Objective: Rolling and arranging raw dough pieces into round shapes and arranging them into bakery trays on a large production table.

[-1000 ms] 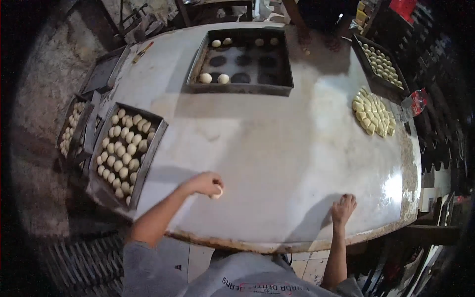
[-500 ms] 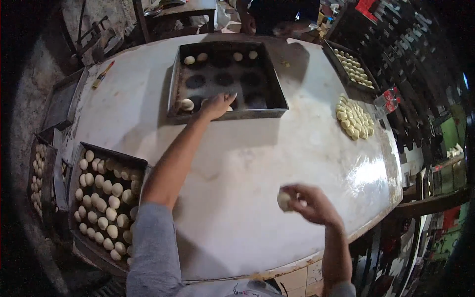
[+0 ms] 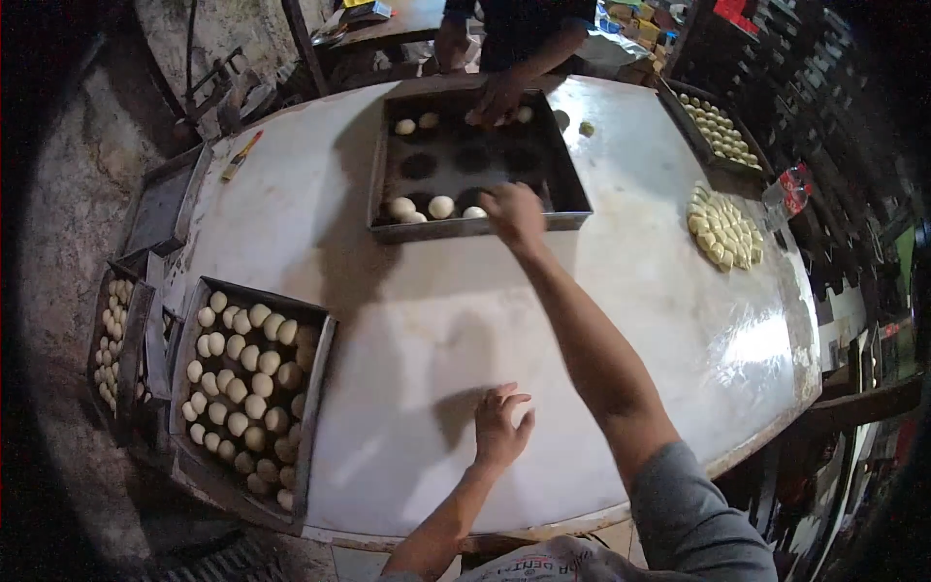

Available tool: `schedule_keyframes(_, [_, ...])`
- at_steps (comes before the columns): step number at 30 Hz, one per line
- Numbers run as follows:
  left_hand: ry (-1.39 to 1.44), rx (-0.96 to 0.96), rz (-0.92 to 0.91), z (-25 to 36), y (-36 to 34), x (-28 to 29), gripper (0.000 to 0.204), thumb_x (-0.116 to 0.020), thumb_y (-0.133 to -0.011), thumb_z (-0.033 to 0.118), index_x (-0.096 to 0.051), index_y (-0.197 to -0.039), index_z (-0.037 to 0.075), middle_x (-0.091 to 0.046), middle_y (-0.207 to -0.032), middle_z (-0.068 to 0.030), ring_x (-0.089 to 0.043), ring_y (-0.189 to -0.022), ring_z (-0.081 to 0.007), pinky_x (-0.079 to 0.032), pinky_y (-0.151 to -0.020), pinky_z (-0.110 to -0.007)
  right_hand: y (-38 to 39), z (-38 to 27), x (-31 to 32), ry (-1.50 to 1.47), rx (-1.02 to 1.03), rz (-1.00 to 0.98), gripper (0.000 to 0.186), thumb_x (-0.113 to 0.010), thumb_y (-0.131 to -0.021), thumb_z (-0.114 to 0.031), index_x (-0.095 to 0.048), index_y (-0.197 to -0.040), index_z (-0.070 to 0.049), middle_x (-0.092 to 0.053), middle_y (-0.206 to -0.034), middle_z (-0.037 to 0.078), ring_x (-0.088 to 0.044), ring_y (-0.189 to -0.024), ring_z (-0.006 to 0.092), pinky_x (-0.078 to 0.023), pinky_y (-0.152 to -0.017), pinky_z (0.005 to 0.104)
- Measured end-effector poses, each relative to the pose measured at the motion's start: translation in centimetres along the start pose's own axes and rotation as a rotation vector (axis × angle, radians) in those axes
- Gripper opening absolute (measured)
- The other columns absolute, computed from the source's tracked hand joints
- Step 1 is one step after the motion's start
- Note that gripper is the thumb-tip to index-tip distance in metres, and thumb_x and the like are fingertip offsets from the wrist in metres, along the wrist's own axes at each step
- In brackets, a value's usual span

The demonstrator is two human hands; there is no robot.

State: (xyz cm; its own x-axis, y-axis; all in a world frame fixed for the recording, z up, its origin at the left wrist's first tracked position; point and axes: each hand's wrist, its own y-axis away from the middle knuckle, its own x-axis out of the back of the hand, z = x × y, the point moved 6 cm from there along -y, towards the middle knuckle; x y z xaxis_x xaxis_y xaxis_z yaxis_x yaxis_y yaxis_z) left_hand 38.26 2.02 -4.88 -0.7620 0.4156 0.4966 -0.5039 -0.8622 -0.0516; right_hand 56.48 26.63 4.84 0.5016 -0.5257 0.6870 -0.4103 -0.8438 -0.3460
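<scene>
My right hand [image 3: 516, 217] reaches over the near wall of a dark square baking tray [image 3: 427, 233], fingers curled around a pale dough ball [image 3: 473, 212] at their tips. The back of the hand hides part of what lies under it. More dough balls [image 3: 441, 207] sit along the tray's near side, left of that hand. My left hand [image 3: 500, 427] hovers above the pale tabletop [image 3: 407, 466], fingers spread, nothing in it. Across the table, a co-worker's hand [image 3: 499, 97] is inside the tray's far side, close to other dough balls.
A deep tray [image 3: 320, 388] full of dough balls stands at the left, with another filled tray [image 3: 145, 301] beyond it. At the right lie a cluster of dough pieces [image 3: 724, 229], a plastic bottle [image 3: 787, 189] and a filled tray [image 3: 669, 97]. A brush [image 3: 242, 155] lies far left.
My left hand has left the tray and drawn back toward me, now with nothing in it. My right hand has moved from the near table to the tray. The co-worker's hand has reached in.
</scene>
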Motion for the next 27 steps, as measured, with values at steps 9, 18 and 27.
schedule_keyframes(9, [-0.741, -0.035, 0.052, 6.1, -1.5, -5.7, 0.052, -0.066, -0.073, 0.023, -0.050, -0.121, 0.013, -0.033, -0.141, -0.0121, -0.022, -0.134, -0.0331, -0.013, -0.106, -0.052, 18.9, 46.2, 36.6, 0.703, -0.817, 0.671, 0.026, -0.049, -0.083, -0.027, -0.063, -0.089, -0.006, -0.058, -0.101, 0.014, -0.050, -0.101, 0.0307, -0.039, -0.087, 0.0420])
schedule_keyframes(18, [-1.113, 0.159, 0.148, 7.1, -3.0, -9.3, 0.045, -0.043, -0.091, 0.030, -0.043, -0.129, 0.006, -0.029, -0.143, -0.0162, -0.023, -0.133, -0.0350, -0.016, -0.106, -0.049, 6.8, 64.9, 46.7, 0.683, -0.889, 0.537, 0.051, -0.037, -0.085, -0.045, -0.063, -0.103, -0.006, -0.056, -0.111, 0.017, -0.049, -0.107, 0.0349, -0.033, -0.095, 0.0445])
schedule_keyframes(27, [-0.804, -0.086, 0.450, 7.9, -4.0, -10.8, 0.019, -0.057, -0.082, 0.002, -0.055, -0.100, -0.001, -0.050, -0.117, -0.0179, -0.048, -0.108, -0.0330, -0.042, -0.090, -0.042, 5.9, 56.1, 42.2, 0.253, -0.434, 0.571, 0.038, -0.061, -0.074, -0.026, -0.059, -0.097, 0.004, -0.063, -0.086, 0.017, -0.060, -0.082, 0.0306, -0.046, -0.076, 0.0393])
